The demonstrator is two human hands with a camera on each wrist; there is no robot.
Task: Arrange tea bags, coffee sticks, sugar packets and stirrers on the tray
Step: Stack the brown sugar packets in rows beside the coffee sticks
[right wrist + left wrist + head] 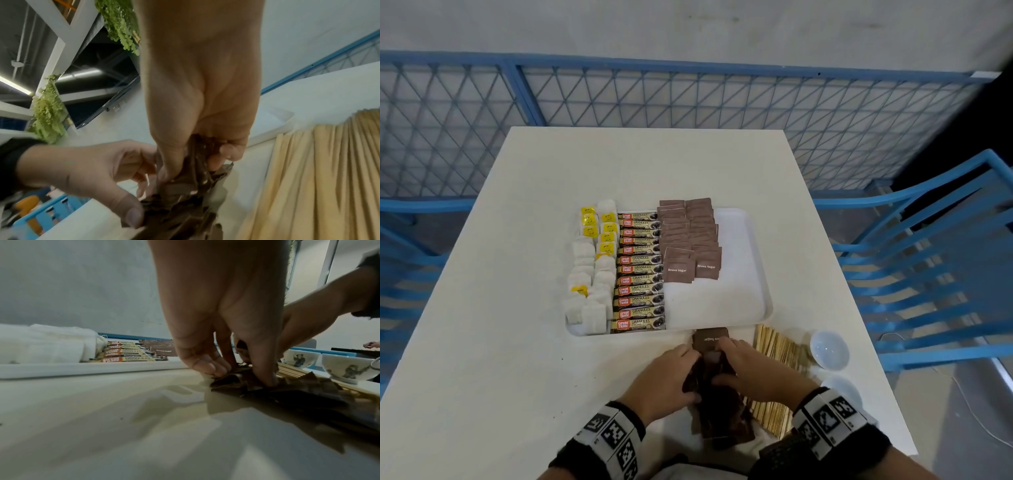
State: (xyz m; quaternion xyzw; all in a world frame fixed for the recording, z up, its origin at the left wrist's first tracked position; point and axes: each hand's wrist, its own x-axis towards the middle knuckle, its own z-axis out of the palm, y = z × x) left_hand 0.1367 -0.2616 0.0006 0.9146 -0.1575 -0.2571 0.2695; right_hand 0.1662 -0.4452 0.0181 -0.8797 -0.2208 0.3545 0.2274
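Both hands, left hand (666,375) and right hand (748,366), curl fingers round loose brown sugar packets (714,407) on the table (482,342) before the tray (750,274); slick overlapping packets may fan, scattering onto the wooden stirrers (779,349).

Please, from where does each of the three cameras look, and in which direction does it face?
Head: above, facing down; tray on the table, both hands, banded wrists.
Left wrist: low over the table, along the left hand gripping the brown sugar packets.
Right wrist: low, angled up along the right hand; stirrers beside.
Shared: all views show both hands on the packets.
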